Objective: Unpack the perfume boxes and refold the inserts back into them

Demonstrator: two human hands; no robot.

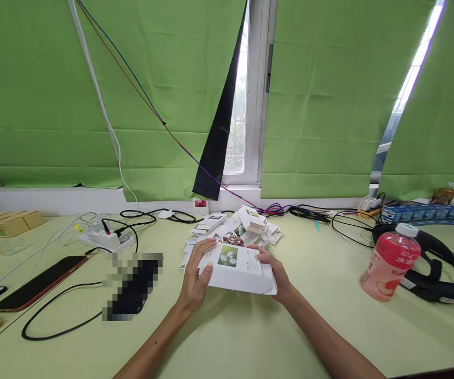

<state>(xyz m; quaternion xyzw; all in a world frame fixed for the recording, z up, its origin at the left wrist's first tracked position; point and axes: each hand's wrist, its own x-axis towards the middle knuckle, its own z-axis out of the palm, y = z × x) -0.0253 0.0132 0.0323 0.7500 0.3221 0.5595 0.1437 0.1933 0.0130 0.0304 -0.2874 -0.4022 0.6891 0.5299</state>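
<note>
A white cardboard box (pixel 238 280) with a picture of white flowers on a green ground is held between both hands, above the table. My left hand (pixel 197 276) grips its left end, thumb on the near side. At the opposite end, my right hand (pixel 276 273) is closed on the box, thumb on the top face. The box looks flattish, and a flap or edge sticks out at its near right corner. Just behind it lies a heap of similar flat white boxes (pixel 250 218), with a shiny reddish-brown object (pixel 233 239) partly hidden by the held box.
A pink drink bottle (pixel 391 263) stands on the right beside a black headset-like strap (pixel 440 279). On the left are a phone (pixel 39 284), a power strip (pixel 110 241), looping cables and brown boxes (pixel 3 223). Green blinds (pixel 329 105) hang behind the table (pixel 243 342).
</note>
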